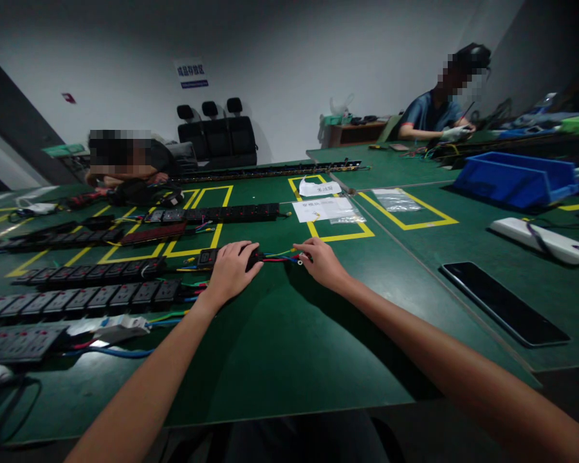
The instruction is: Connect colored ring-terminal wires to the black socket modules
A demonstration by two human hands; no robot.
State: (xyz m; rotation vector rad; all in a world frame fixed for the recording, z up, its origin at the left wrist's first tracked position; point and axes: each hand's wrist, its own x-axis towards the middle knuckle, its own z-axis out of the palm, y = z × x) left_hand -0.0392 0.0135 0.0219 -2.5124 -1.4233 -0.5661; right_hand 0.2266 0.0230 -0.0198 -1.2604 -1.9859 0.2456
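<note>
My left hand (232,269) lies over a short black socket module (206,257), its fingers curled over the far side and its thumb at the right end. Coloured wires (276,258), green, red and blue, run from that end to the right. My right hand (322,262) pinches their far ends between thumb and fingers. A small ring terminal (300,262) shows beside the fingertips. More wires (187,269) leave the module on its left side. Exactly which wire the right fingers grip is hidden.
Rows of black socket strips (91,299) fill the left. A phone (502,302), a white power strip (543,239) and a blue bin (514,180) stand right. Paper sheets (323,209) lie ahead. One person (424,116) works back right; another (130,157) leans on the table left.
</note>
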